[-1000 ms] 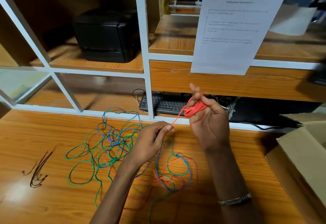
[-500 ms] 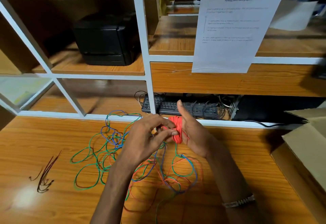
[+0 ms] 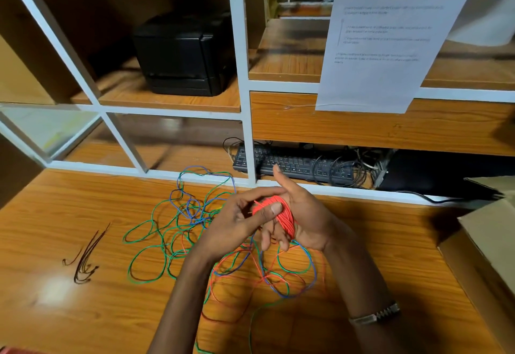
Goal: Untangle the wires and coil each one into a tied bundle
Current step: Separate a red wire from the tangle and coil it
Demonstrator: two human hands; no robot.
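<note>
A red wire coil (image 3: pixel 281 211) is wound round the fingers of my right hand (image 3: pixel 303 219), whose thumb points up and whose lower fingers curl under the coil. My left hand (image 3: pixel 239 222) meets it from the left, thumb pressing on the coil and fingers curled over its top, pinching the red wire. Below and left of both hands a loose tangle of green, blue and red wires (image 3: pixel 195 231) lies spread on the wooden table (image 3: pixel 83 312). More loops of the tangle lie under my wrists.
A small bunch of dark brown wires (image 3: pixel 85 256) lies at the left of the table. An open cardboard box (image 3: pixel 490 245) stands at the right edge. A white shelf frame (image 3: pixel 248 119) rises behind, holding a black keyboard (image 3: pixel 295 164), a black printer (image 3: pixel 181 55) and a hanging paper sheet (image 3: pixel 381 35).
My right hand came down and left from in front of the shelf with the red coil. My left hand rose to meet it and now pinches the coil instead of a stretched strand.
</note>
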